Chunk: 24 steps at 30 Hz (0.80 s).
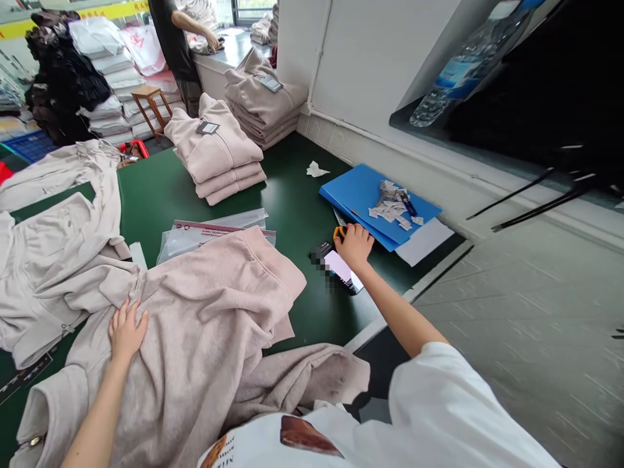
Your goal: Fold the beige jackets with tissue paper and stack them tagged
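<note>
Your left hand [127, 331] lies flat and open on the pink top [209, 325], with the fingers spread out. It holds nothing. The pink top is spread over the near part of the green table [292, 208], right in front of you.

Your right hand [355, 246] is stretched far out to the right. Its fingertips are on a small orange thing [338, 232], but you cannot tell if they grip it. A phone [344, 271] lies just beside your wrist. A blue folder [355, 192] with little paper tags [392, 207] on it lies just past your fingers.

Clear bags [209, 234] lie behind the pink top. Farther back sit two piles of folded tops [219, 156], and another person [175, 39] stands by the far counter.
</note>
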Motion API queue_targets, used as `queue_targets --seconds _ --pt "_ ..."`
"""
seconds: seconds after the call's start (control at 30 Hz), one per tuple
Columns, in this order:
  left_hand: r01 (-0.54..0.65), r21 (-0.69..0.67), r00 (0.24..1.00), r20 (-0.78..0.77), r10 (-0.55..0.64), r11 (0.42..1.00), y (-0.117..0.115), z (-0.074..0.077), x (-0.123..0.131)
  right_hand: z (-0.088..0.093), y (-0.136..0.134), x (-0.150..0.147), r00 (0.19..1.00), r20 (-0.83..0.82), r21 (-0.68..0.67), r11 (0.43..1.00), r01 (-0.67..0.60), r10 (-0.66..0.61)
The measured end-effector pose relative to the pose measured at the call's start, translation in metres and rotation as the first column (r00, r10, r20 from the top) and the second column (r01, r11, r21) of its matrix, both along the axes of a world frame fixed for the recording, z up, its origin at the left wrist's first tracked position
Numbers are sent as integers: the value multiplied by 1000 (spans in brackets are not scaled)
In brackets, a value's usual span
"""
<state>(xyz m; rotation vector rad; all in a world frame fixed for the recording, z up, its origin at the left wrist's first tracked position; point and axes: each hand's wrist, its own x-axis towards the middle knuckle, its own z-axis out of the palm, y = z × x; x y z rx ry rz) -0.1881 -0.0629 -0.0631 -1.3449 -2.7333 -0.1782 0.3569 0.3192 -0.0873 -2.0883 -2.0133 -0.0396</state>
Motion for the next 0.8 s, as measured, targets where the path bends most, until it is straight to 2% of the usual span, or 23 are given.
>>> queue_targets --seconds 0.17,0.23,0.3,0.37,0.47,0.53,0.57,0.67,0.73,0.8 --pt "-23 -18 999 27 23 1000 5 5 3 5 3 -6 986 -139 -75 994 81 -91" --pt "-63 -26 997 42 64 998 2 8 12 11 -9 -1 970 -242 -57 998 13 -27" --pt "-162 -20 986 40 163 987 -5 9 28 18 -33 3 912 -395 -87 984 -154 108" --pt "-232 -46 972 34 233 972 -14 7 49 23 -67 2 773 -585 -132 911 -391 246" --pt "-198 -157 979 9 201 968 -26 1 76 23 -112 -15 466 -803 -93 694 -714 371" --pt "-180 -190 984 -19 180 965 -26 -1 85 17 -129 -33 331 -856 -57 563 -824 398" --pt "-183 -188 983 -30 180 965 -23 -1 87 13 -132 -43 300 -869 -48 536 -843 393" --pt "-199 -178 980 -39 195 964 -7 1 84 11 -133 -67 249 -917 -20 586 -810 312" --pt "-224 -182 975 -37 221 958 6 3 76 22 -135 -78 174 -962 -7 616 -788 212" --pt "-255 -183 966 -15 257 950 20 6 66 41 -142 -84 139 -984 -36 647 -762 109"
